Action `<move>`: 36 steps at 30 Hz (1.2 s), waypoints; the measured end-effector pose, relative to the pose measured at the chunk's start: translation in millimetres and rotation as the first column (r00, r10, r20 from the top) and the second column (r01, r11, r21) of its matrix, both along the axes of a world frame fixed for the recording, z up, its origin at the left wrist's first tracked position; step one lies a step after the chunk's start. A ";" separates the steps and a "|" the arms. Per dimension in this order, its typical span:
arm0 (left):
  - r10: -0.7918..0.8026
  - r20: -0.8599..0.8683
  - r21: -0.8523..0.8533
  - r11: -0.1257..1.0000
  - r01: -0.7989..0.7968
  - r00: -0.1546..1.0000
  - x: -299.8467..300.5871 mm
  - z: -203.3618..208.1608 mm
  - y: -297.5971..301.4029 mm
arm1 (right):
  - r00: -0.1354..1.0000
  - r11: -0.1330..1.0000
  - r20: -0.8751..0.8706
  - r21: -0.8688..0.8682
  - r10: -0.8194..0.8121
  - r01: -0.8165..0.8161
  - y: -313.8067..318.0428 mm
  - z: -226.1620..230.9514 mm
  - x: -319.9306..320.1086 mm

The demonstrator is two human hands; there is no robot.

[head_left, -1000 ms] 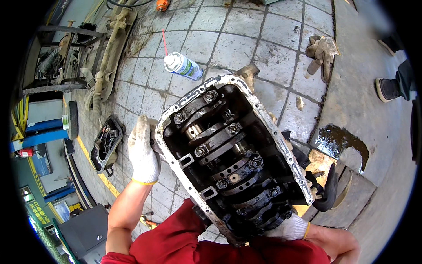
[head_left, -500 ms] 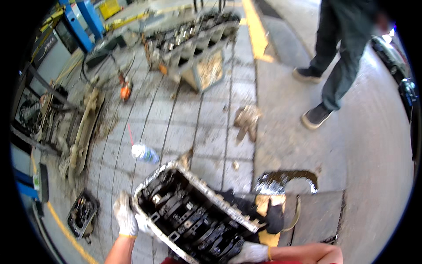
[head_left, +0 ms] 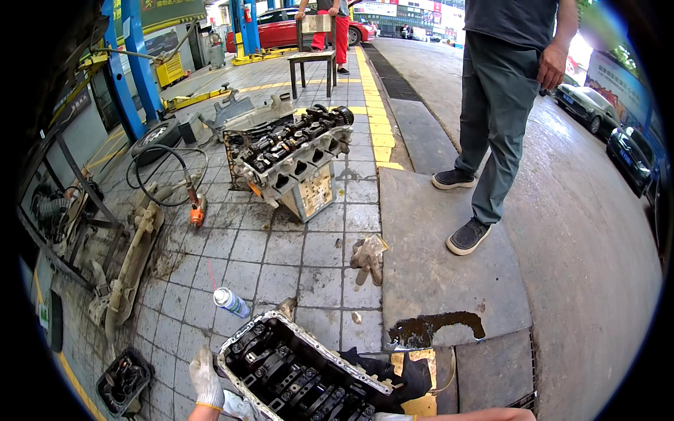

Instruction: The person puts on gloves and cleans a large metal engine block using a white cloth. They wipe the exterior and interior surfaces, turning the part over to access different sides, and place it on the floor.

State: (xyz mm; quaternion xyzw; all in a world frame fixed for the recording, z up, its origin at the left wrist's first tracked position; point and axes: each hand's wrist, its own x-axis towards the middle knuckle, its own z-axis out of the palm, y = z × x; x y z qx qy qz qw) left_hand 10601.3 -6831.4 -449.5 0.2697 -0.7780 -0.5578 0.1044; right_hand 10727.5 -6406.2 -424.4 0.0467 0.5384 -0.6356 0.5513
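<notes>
One gloved left grip (head_left: 206,379) curls loosely beside an engine block (head_left: 300,375), hold unclear; the gloved right grip (head_left: 395,417), mostly cropped, cannot be read.

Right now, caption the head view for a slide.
Gloved left hand beside an open engine block, with a spray can on the tiled floor beyond.

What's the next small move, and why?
Probably tilt the head down toward the open engine block before shifting either hand. The picture's lower edge cuts off the block's near end and most of the right hand, so that grip can't be checked; the left hand shows at the block's left side.
</notes>
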 end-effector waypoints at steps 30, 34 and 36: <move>-0.038 0.019 -0.048 0.998 0.039 0.999 -10.9 24.5 27.4 | 0.984 0.992 0.134 -0.059 0.117 -0.110 4.5 -35.7 -12.0; -0.063 0.003 -0.087 0.994 0.063 0.998 -12.9 26.0 27.5 | 0.978 0.990 0.156 -0.017 0.138 -0.138 4.9 -34.0 -14.3; -0.081 0.010 -0.115 0.990 0.081 0.997 -14.4 26.5 25.9 | 0.980 0.990 0.142 -0.032 0.140 -0.137 6.2 -32.7 -15.2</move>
